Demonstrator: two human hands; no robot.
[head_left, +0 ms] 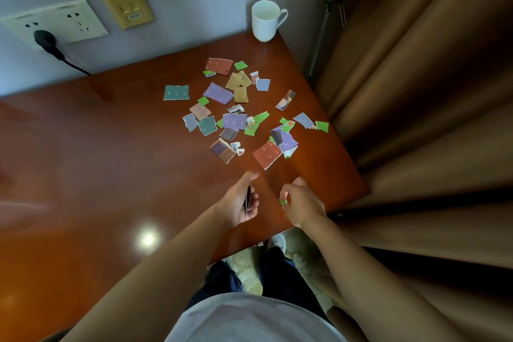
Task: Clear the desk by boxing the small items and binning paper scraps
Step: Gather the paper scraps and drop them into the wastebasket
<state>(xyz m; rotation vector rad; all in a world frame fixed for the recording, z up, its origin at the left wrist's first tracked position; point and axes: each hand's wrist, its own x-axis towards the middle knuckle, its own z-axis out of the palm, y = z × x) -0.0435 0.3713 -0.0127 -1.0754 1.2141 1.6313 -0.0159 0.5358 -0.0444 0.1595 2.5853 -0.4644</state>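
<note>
Paper scraps point(234, 121): scattered centre-right of frame on bench point(111, 161). Small stack point(248, 198) is gripped edge-on by curled left hand point(241, 204), apparently as collector; green scrap point(283, 202) is pinched by right hand point(304, 203) fingers point(288, 189), presumably for adding.

Left desk point(97, 161) open; scraps point(236, 119) (mug point(266, 21) behind) crowd right.

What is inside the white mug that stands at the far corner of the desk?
Inside the white mug only its pale inner wall shows, with no visible contents. The bottom is covered by the near wall, so something low inside cannot be excluded.
</note>
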